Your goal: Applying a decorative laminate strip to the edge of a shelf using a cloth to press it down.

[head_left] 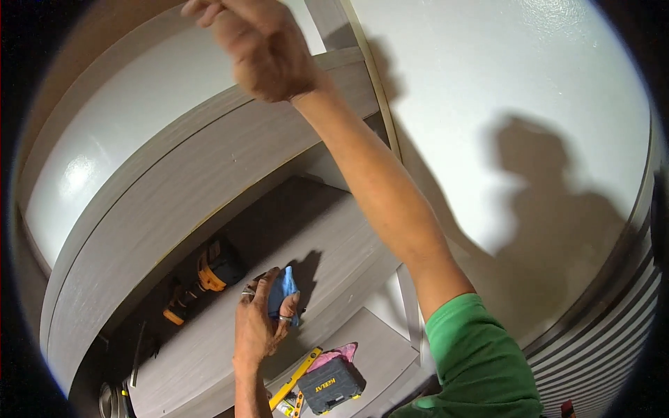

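Note:
My left hand [258, 317] is closed around a crumpled blue cloth [284, 291] and rests over the grey wood-look shelf, with rings on its fingers. Part of the cloth sticks out beyond the thumb. My right arm, in a green sleeve, stretches up across the view. At its end my right hand [261, 52] is raised in front of the upper cabinet edge, slightly blurred and partly cut off by the top of the picture. Its visible fingers look loosely apart, and I see nothing in them.
An orange and black power drill [212, 268] lies deeper on the shelf, left of the cloth. Lower down are a black tool case [331, 386], a yellow spirit level [296, 380] and a pink cloth [334, 355]. A glossy white panel [446, 83] rises at the right, carrying shadows.

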Tool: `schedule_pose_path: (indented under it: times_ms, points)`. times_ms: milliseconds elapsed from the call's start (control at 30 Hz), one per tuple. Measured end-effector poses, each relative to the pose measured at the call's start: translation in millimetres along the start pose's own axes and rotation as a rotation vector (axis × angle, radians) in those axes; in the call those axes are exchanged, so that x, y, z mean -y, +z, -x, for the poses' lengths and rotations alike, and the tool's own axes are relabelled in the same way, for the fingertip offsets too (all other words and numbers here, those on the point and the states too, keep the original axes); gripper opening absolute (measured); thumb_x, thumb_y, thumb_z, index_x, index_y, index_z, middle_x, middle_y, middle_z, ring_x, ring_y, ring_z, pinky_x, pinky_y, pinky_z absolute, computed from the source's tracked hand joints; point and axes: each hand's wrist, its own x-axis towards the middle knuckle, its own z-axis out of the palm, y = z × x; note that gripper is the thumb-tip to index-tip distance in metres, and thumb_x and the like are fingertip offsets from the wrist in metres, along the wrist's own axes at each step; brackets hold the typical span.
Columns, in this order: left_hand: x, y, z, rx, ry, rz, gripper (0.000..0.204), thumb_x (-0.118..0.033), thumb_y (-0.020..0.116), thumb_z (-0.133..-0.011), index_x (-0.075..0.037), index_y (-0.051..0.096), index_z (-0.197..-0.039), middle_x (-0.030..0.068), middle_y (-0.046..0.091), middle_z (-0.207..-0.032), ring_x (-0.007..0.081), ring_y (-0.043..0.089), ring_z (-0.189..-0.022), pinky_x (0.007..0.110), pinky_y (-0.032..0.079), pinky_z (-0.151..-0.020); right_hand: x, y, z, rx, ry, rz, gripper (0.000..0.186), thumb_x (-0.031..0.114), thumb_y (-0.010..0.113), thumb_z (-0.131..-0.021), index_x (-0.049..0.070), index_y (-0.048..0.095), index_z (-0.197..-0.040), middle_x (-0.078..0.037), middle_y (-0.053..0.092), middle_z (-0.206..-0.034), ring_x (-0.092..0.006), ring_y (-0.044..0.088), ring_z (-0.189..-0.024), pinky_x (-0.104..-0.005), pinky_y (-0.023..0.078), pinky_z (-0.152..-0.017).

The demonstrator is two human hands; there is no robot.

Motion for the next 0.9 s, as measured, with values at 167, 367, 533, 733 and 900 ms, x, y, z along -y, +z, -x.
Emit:
schedule_pose_path:
  times_ms: [167, 367, 533, 733, 900]
  points:
    - [-3.5, 5.1, -0.9, -0.003, -0.013, -0.049, 0.050, -0.031, 0.068, -0.087, -0.001, 0.056, -0.125, 0.0271, 0.062, -0.112, 0.0439, 0.062, -0.099, 0.046, 0.050, -0.085, -72.1, 59.0, 29.0, -0.411, 0.029, -1.013, 0.072, 0.065, 0.023, -0.096, 0.002, 0.054, -0.111, -0.011, 0.057, -0.093, -0.0185, 0.056, -0.085, -0.0335, 0.048, -0.073]
    - [-2.2, 5.7, 0.0, -0.009, -0.032, -0.106, 0.051, -0.030, 0.069, -0.086, -0.002, 0.056, -0.126, 0.0246, 0.061, -0.115, 0.0421, 0.060, -0.099, 0.046, 0.049, -0.085, -72.6, 43.9, 26.6, -0.240, 0.306, -1.045, 0.087, 0.077, 0.015, -0.090, 0.002, 0.052, -0.114, -0.003, 0.052, -0.079, -0.0138, 0.054, -0.080, -0.0313, 0.049, -0.075]
    - [1.7, 7.9, 1.3, -0.015, -0.076, -0.084, 0.053, -0.031, 0.070, -0.085, -0.003, 0.056, -0.127, 0.0233, 0.059, -0.119, 0.0407, 0.058, -0.100, 0.047, 0.047, -0.086, -105.7, 67.7, 42.0, -0.341, 0.095, -1.095, 0.079, 0.071, 0.022, -0.092, 0.003, 0.051, -0.120, -0.005, 0.054, -0.084, -0.0187, 0.057, -0.081, -0.0383, 0.048, -0.082]
    - [7.8, 5.7, 3.1, -0.035, -0.013, -0.104, 0.053, -0.033, 0.067, -0.086, -0.004, 0.055, -0.129, 0.0235, 0.058, -0.121, 0.0414, 0.056, -0.106, 0.049, 0.043, -0.092, -67.5, 33.7, 35.0, -0.393, 0.734, -2.421, 0.074, 0.067, 0.023, -0.094, 0.003, 0.051, -0.119, -0.007, 0.054, -0.084, -0.0230, 0.056, -0.083, -0.0438, 0.045, -0.085]
    - [10.1, 6.5, 4.7, -0.033, 0.041, -0.174, 0.052, -0.036, 0.061, -0.090, -0.005, 0.053, -0.131, 0.0245, 0.057, -0.122, 0.0429, 0.055, -0.109, 0.050, 0.041, -0.097, -137.8, 80.4, 37.1, -0.464, 0.215, -1.192, 0.084, 0.077, 0.022, -0.084, 0.003, 0.048, -0.113, -0.018, 0.052, -0.088, -0.0366, 0.062, -0.083, -0.0594, 0.051, -0.083]
